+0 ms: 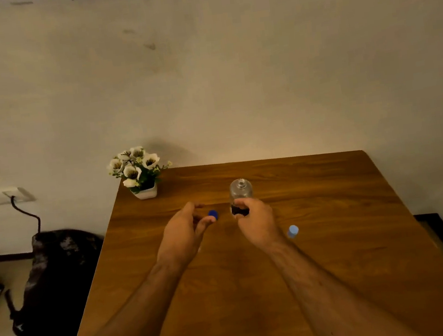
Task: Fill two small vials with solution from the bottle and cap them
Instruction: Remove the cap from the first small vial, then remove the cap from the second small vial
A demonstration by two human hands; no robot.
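Observation:
A clear glass bottle (241,190) stands uncapped at the middle of the wooden table (333,209). My right hand (257,221) grips its lower part, where a dark patch shows between the fingers. My left hand (184,229) hovers to the left with thumb and fingers loosely spread, holding nothing. A dark blue cap (213,214) lies just past its fingertips; I cannot tell whether they touch. A small vial with a light blue cap (293,231) stands right of my right wrist. No second vial is in plain sight.
A white pot of artificial flowers (139,170) stands at the table's far left corner, against the wall. A dark bag (58,288) sits on the floor to the left, below a wall socket with a cable (27,213).

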